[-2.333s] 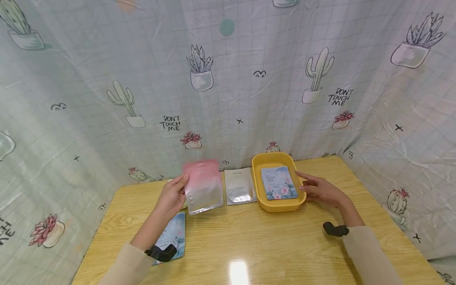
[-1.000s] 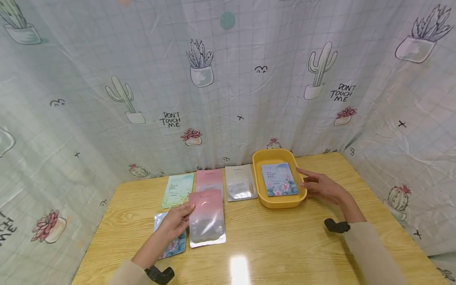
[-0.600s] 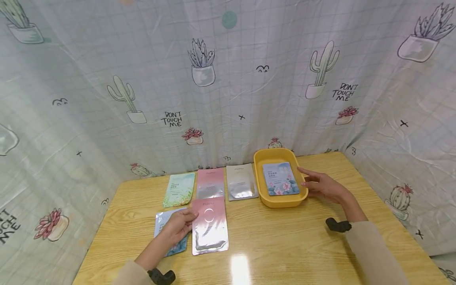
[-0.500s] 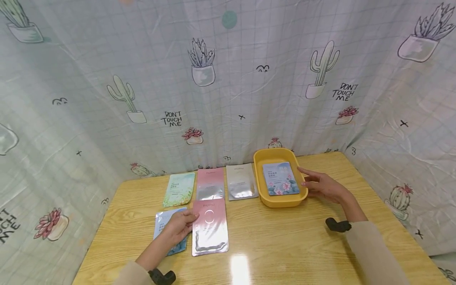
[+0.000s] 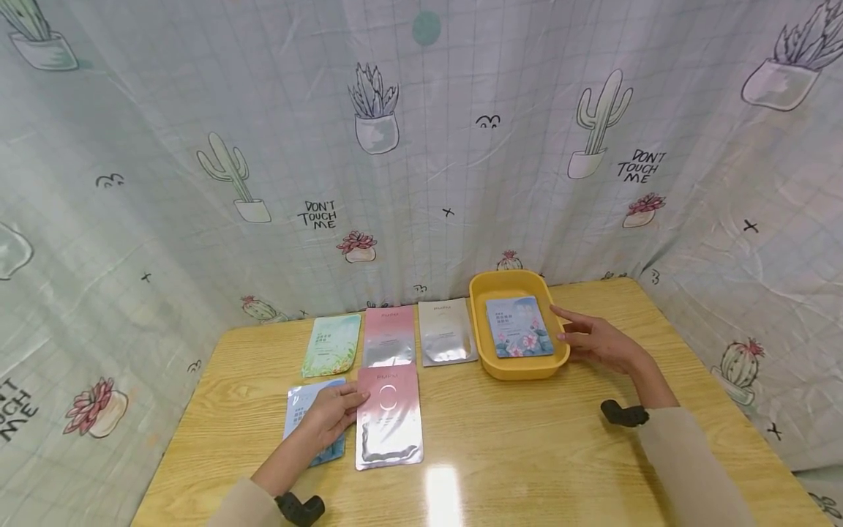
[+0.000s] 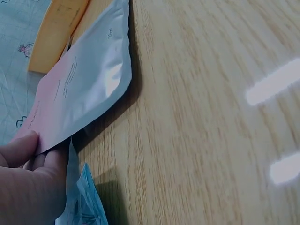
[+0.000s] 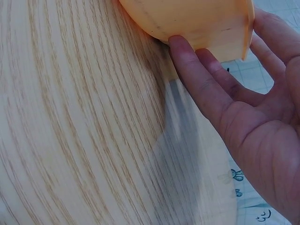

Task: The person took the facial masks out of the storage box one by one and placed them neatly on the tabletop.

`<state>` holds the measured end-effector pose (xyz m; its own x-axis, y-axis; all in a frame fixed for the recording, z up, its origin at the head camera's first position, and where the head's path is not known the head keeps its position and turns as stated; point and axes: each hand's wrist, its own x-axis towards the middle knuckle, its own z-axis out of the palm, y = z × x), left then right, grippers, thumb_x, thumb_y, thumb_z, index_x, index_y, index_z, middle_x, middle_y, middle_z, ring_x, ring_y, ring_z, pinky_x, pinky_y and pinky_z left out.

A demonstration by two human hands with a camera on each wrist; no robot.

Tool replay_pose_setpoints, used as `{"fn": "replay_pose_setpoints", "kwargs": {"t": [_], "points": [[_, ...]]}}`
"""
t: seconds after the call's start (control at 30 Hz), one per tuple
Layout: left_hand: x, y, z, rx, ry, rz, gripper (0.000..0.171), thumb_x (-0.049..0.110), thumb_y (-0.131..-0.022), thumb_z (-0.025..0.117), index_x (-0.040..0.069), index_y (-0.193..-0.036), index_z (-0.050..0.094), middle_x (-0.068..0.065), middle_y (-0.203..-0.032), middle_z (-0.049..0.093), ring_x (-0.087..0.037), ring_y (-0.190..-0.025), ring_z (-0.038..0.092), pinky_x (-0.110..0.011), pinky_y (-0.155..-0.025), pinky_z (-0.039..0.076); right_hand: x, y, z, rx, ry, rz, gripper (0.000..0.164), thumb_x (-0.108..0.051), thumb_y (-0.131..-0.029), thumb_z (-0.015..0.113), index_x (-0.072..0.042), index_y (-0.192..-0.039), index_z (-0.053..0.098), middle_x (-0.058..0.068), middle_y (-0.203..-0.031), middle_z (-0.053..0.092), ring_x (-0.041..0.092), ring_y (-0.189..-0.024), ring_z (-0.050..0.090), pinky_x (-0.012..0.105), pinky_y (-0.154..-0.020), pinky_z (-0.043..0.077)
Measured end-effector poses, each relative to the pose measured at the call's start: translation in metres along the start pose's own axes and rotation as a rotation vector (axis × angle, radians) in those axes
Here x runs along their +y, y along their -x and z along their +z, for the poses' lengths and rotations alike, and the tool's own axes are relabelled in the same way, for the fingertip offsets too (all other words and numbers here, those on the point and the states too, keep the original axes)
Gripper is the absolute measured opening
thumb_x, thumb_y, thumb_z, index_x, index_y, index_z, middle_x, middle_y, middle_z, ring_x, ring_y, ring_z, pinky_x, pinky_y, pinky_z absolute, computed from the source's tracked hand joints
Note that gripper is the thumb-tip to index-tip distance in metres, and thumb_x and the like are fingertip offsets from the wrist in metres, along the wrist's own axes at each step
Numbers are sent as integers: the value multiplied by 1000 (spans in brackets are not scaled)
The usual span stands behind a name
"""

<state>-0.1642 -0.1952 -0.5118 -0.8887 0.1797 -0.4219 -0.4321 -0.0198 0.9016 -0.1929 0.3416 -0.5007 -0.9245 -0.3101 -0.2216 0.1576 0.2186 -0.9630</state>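
My left hand (image 5: pixel 327 417) pinches the left edge of a pink and silver face mask packet (image 5: pixel 388 432), thumb on top and fingers beneath. In the left wrist view this packet (image 6: pixel 89 79) is tilted close over the wood and casts a shadow. Partly covered by the same hand, a blue face mask packet (image 5: pixel 299 399) lies on the table. My right hand (image 5: pixel 602 344) touches the right side of a yellow tray (image 5: pixel 520 372) with extended fingers (image 7: pixel 197 75). Inside the tray rests a blue face mask packet with pink flowers (image 5: pixel 519 329).
Along the back of the wooden table (image 5: pixel 514 454) lie a green packet (image 5: pixel 331 345), another pink and silver packet (image 5: pixel 388 337) and a cream and silver packet (image 5: pixel 448 333), left of the tray. A patterned curtain (image 5: pixel 421 183) hangs behind them.
My left hand has brought the pink and silver packet down and toward the front, uncovering the green packet and the other pink one. My right hand has stayed at the tray.
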Motion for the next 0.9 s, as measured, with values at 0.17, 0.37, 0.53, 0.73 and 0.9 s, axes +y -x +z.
{"fn": "replay_pose_setpoints", "kwargs": {"t": [0.17,0.37,0.53,0.73,0.9], "points": [[3,2,0,16,-72,37,43,-2,-98,62,-17,-137,51,-17,-110,70,-19,-96,70,-31,-82,60,-1,-1,1,-3,2,-17,75,-24,-103,63,-18,-164,19,33,-152,31,31,-122,58,44,-96,56],[13,8,-4,-14,-173,106,44,-6,-97,60,-18,-138,49,-30,-126,65,-29,-108,70,-35,-88,59,1,-1,2,-31,-37,-47,72,-18,-105,60,-16,-164,19,34,-153,31,33,-125,57,45,-96,56],[34,15,-10,-58,-297,182,42,-5,-102,54,-17,-141,47,-33,-139,54,-40,-130,55,-41,-101,53,1,-2,2,-42,-27,-61,73,-18,-104,61,-14,-164,18,36,-153,29,33,-126,57,44,-96,56],[62,17,-11,-76,-505,287,39,2,-104,55,-10,-141,53,-29,-141,55,-39,-132,54,-45,-108,48,-1,0,1,-35,6,-54,73,-22,-104,61,-15,-164,19,35,-154,30,34,-126,57,43,-96,56],[91,7,14,-121,-638,353,36,4,-104,57,-1,-139,60,-22,-140,59,-37,-130,56,-44,-102,52,1,2,0,-25,-3,-47,73,-21,-104,61,-15,-164,19,35,-153,31,35,-125,57,43,-94,57]]}}
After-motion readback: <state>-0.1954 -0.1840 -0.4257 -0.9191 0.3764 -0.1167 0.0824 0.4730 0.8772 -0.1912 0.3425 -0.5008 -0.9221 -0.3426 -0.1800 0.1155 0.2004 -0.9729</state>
